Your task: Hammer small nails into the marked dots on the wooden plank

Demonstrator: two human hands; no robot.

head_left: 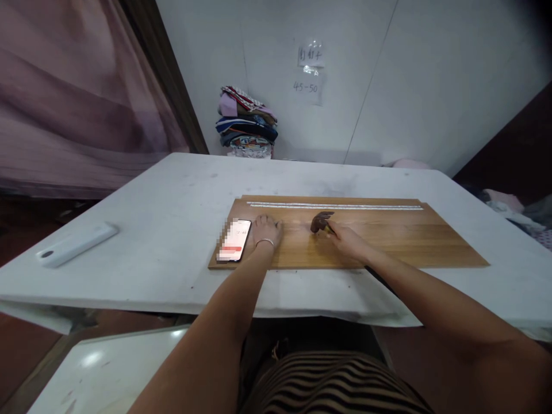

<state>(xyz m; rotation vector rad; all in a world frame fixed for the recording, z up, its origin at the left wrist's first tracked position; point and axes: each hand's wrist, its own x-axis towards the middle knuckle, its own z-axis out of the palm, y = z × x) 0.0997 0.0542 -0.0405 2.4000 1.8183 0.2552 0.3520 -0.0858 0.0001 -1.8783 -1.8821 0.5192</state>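
Observation:
A brown wooden board (388, 236) lies on the white table. My right hand (347, 242) is closed around the handle of a claw hammer (322, 222), whose dark head is low over the board; whether it touches the wood I cannot tell. My left hand (266, 230) rests palm down on the board's left part, fingers stretched out, with a thin bracelet at the wrist. Just left of that hand a phone (237, 241) lies with its screen lit, partly blurred out. Two narrow white strips with marks (336, 206) run along the board's far edge.
A long white plastic object (77, 244) lies at the left of the table (164, 207). Folded cloths (248, 123) are stacked by the wall behind. Handwritten paper signs (308, 86) hang there. A pink curtain (86, 86) is at the left, a white surface (107, 368) below.

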